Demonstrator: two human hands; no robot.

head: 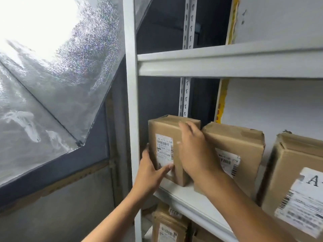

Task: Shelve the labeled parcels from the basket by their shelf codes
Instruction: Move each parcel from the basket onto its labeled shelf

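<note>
A small brown cardboard parcel (pixel 166 130) with a white barcode label stands upright at the left end of the grey metal shelf (pixel 188 198). My left hand (pixel 151 170) holds its lower left edge, thumb across the label's bottom. My right hand (pixel 194 149) lies flat against the parcel's right side, fingers straight, between it and a second labeled parcel (pixel 243 142) that leans beside it. A third, larger parcel (pixel 297 172) with a label starting "A" stands at the right.
The shelf's white upright post (pixel 131 102) runs just left of the parcel. An upper shelf board (pixel 227 63) spans above. More labeled parcels (pixel 167 227) sit on the shelf below. A frosted plastic-covered window (pixel 52 75) fills the left.
</note>
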